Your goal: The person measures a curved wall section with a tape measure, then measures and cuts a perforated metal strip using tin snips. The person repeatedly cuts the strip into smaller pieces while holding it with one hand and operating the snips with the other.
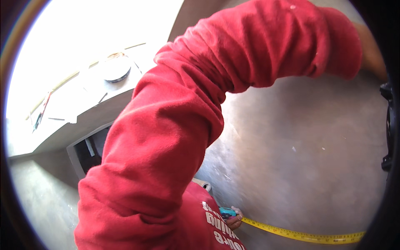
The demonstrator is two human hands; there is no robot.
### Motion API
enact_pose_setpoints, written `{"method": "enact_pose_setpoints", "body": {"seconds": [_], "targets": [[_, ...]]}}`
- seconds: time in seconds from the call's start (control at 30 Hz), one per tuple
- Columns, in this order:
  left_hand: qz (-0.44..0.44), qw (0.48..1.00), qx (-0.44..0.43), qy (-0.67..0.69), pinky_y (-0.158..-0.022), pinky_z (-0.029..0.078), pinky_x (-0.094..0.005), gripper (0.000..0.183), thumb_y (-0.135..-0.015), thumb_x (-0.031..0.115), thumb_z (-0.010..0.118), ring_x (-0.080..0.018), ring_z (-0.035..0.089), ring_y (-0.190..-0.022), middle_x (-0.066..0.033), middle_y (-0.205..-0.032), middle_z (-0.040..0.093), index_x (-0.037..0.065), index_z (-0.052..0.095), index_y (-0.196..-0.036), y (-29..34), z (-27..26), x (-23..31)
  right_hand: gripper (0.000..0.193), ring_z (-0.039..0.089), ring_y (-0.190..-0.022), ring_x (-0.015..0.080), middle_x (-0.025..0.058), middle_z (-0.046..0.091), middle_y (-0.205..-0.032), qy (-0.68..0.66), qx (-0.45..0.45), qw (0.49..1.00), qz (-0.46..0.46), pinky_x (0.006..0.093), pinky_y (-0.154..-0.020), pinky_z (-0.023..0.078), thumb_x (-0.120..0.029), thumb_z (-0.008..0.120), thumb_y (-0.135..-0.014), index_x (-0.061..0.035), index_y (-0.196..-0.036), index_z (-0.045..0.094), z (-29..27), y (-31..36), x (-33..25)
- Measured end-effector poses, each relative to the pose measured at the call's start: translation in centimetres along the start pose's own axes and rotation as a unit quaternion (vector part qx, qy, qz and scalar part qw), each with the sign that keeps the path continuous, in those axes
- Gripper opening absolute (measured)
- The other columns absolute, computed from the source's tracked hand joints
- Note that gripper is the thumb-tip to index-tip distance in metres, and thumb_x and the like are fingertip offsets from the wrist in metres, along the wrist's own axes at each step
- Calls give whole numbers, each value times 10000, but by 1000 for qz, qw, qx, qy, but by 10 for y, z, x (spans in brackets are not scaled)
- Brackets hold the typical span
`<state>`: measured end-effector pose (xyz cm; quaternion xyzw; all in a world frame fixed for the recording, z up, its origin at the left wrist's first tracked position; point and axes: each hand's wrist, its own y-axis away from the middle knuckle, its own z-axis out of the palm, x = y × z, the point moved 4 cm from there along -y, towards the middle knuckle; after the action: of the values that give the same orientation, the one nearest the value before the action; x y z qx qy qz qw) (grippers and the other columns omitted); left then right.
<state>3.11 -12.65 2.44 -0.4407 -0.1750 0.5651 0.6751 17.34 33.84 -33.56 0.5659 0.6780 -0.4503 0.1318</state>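
Nearest, a teal tape measure case [227,213] is gripped in one hand [234,220], which hand cannot be told; its yellow blade [304,236] is stretched rightward along the grey floor [300,158]. Farther off, the red-sleeved arm [175,125] is raised, its hand hidden.

No packages, signs or screens show anywhere in this view. The only lettering is white print on the red garment [216,227] at the lower edge.
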Motion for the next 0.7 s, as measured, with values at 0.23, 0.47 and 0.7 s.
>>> {"method": "enact_pose_setpoints", "body": {"seconds": [0.23,0.47,0.7], "targets": [[-3,999,-33,-16,-549,371,-296,286,-771,213,722,-139,505,-627,49,-760,536,296,653,-1036,7,3,21,484,669,-778,286,186,671,-859,-65,-70,995,39,420,-747,548,-439,492,-1059,22,-972,612,7,-8,15],[9,995,-80,-52,-550,364,-298,303,-767,213,720,-140,500,-626,51,-761,531,305,650,-1046,13,-5,15,476,672,-769,281,184,675,-848,-62,-224,972,45,417,-739,546,-446,522,-1043,16,-980,624,17,-29,14],[39,957,-272,-94,-608,415,-336,345,-781,130,708,-185,560,-692,-15,-815,600,180,661,-1119,24,-101,8,471,675,-760,275,181,678,-837,-40,-367,929,37,414,-731,545,-452,553,-1027,10,-989,636,25,-34,23]]}}
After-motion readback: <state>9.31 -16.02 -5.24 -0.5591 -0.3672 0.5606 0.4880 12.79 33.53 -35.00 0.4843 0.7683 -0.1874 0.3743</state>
